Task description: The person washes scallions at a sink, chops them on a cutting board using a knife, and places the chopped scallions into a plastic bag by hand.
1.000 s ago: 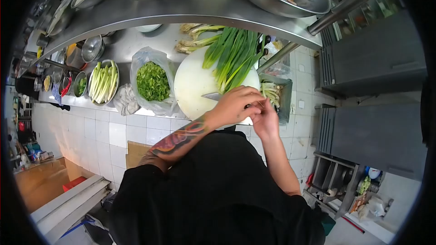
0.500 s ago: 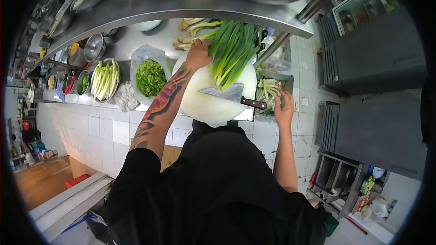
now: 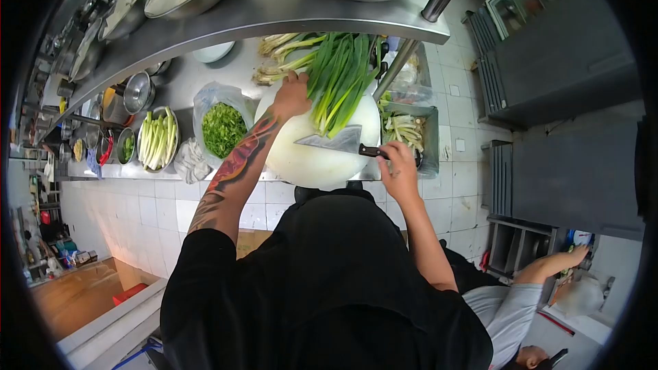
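Note:
A bunch of green onions lies across the far part of a round white cutting board, leafy ends toward me. At its left edge is my left hand, fingers bent over the stalks and closed on them. A cleaver with a broad, pointed blade rests flat on the board below the leaf tips. Its dark riveted handle points right, and my right hand is closed around the handle's end. More green onions with rooted ends lie beyond the board.
Left of the board stand a bag of chopped greens, a crumpled cloth and a bowl of pale stalks. A bin of trimmings sits right. A steel shelf overhangs the counter. Another person's arm shows at lower right.
My right hand has moved left from above the trimmings bin onto the cleaver's handle. My left hand stays at the green onions. A person has come into view at the lower right.

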A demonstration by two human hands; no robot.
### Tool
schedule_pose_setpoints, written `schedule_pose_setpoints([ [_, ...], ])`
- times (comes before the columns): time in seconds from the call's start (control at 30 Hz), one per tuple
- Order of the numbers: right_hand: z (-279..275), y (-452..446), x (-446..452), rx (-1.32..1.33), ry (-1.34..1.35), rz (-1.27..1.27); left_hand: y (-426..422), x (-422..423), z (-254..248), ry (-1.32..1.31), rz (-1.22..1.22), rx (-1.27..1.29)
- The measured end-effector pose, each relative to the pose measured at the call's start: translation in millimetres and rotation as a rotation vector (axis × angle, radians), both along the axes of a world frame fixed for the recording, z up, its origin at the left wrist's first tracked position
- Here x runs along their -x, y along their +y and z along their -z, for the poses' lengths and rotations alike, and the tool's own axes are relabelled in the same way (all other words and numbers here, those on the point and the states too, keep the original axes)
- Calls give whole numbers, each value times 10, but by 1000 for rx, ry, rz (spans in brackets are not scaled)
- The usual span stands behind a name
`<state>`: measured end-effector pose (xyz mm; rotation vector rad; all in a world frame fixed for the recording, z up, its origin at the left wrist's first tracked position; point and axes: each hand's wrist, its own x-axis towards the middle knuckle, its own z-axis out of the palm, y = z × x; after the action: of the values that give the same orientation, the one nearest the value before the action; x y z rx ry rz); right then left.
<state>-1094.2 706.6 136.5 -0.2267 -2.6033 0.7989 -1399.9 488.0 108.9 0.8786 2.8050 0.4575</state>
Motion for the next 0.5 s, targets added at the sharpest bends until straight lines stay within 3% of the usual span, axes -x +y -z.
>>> schedule_pose_setpoints([
  [0.07, -13, -125, 106, -150, -49, -114, -59, -34, -9, 5, 48, -42],
  [0.17, 121, -82, 236, -77, -248, -189, -138, -100, 15, 16, 124, -132],
  [0.3, -230, -89, 205, 6, -239, -382, -243, -167, 173, -46, 207, -338],
  [0.5, -573, -23, -76, 106, -226, -322, -482, -242, -172, -355, 316, -327],
])
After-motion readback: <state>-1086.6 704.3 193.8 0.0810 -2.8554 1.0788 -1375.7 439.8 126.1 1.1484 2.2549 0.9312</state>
